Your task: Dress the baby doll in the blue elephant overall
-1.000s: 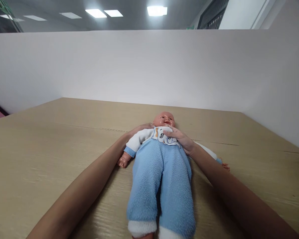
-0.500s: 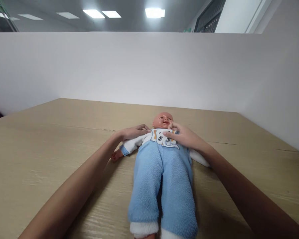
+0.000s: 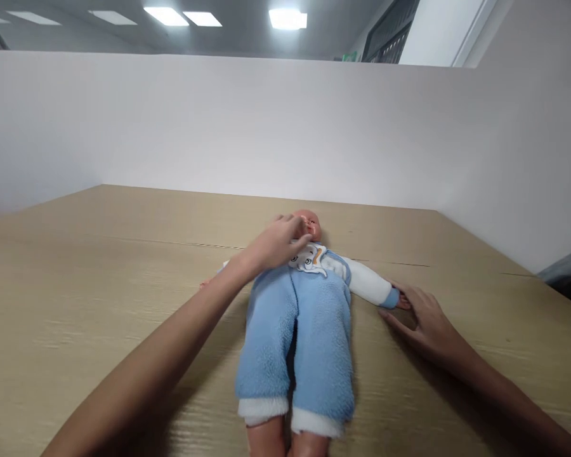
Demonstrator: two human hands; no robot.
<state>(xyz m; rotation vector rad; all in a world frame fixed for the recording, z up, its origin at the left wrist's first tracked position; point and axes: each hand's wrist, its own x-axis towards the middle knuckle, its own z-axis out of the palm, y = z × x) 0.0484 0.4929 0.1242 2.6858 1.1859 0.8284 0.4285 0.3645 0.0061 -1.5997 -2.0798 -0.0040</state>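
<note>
A baby doll in a light blue fleece suit with white sleeves and cuffs lies on its back on the wooden table, head away from me. My left hand rests on the doll's chest and neck, fingers curled against the collar by the chin, partly hiding the face. My right hand lies flat on the table with fingers spread, its fingertips touching the doll's outstretched hand at the blue cuff.
White partition walls close off the table at the back and the right. The table's right edge runs close by, with a dark gap beyond it.
My right hand left the doll's chest and moved down to the right, onto the table by the doll's hand. My left hand shifted from the shoulder to the collar. The doll's arm now lies uncovered.
</note>
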